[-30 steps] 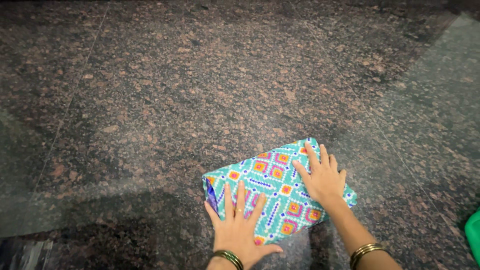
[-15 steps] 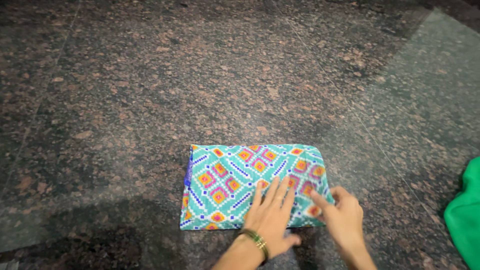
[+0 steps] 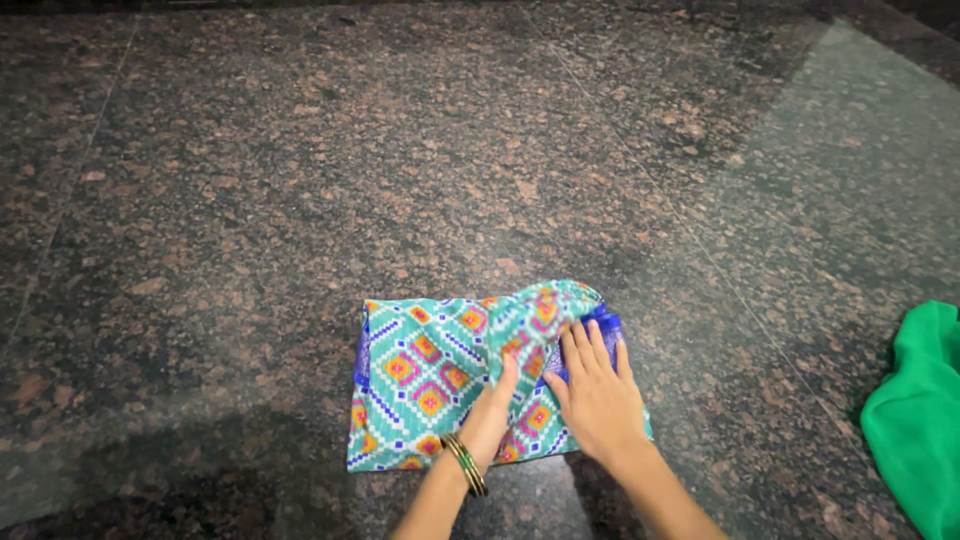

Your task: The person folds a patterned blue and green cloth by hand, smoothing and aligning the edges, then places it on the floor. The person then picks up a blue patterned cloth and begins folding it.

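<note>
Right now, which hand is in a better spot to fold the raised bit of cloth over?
Probably the left hand. Its fingers touch the lifted fold of the patterned cloth, while the right hand lies flat, pressing the cloth's right side onto the stone floor.

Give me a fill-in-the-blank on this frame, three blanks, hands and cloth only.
1. Both hands rest on a folded patterned cloth that lies on a speckled ____ floor.
2. The left hand wears bangles on its ____.
3. At the right edge of the view lies a plain ____ cloth, apart from the right hand.

Missing words: stone; wrist; green
</note>
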